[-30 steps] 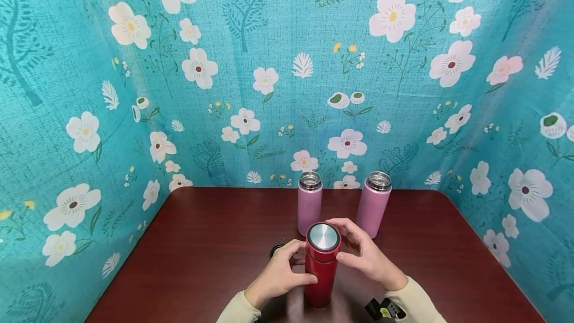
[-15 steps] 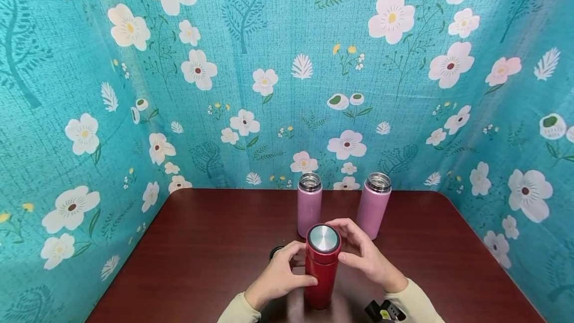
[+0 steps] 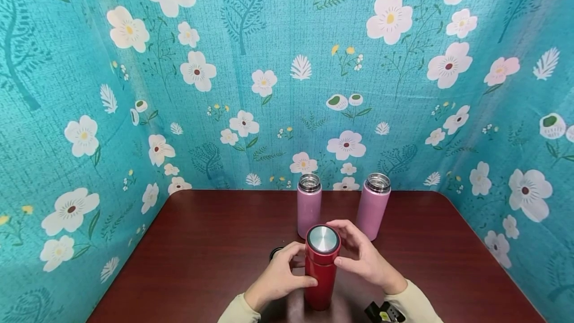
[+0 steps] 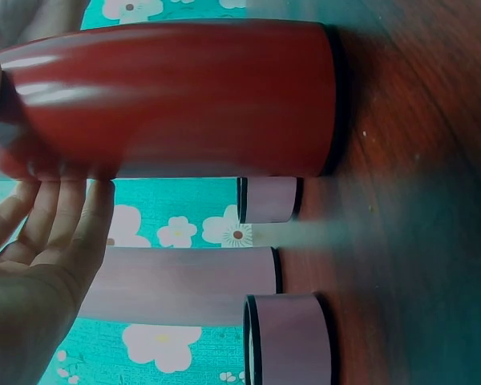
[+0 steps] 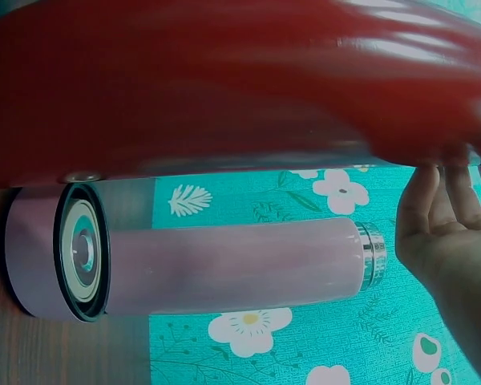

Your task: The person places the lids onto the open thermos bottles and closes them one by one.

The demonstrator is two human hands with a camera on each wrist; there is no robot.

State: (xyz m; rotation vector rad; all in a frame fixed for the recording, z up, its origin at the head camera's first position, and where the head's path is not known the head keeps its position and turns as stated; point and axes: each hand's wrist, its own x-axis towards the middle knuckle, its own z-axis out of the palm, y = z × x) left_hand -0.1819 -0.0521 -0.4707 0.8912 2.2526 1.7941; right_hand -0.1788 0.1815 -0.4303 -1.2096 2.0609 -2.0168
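A red thermos bottle [image 3: 321, 283] with a brushed silver disc on its lid [image 3: 323, 239] stands upright at the near middle of the table. My left hand [image 3: 280, 275] grips its body from the left, thumb across the front. On the other side my right hand [image 3: 365, 255] holds the lid, thumb low at its near edge and fingers reaching behind. The left wrist view shows the red body [image 4: 208, 100] down to its black base, with fingers [image 4: 68, 212] along its side. In the right wrist view, fingers [image 5: 445, 196] meet the bottle's upper end.
Two pink bottles, one [image 3: 309, 213] straight behind and one [image 3: 374, 208] to the right, stand lidless with steel mouths showing. Pink lids [image 4: 293, 337] [image 5: 80, 253] rest on the table [image 3: 202, 243]; a black-rimmed one [image 3: 275, 251] is partly behind my left hand. Flowered teal cloth [image 3: 269, 113] encloses the table.
My right thumb has shifted slightly left and down against the lid. The left hand, the red bottle and the pink bottles stay in place; the whole view drifts a little.
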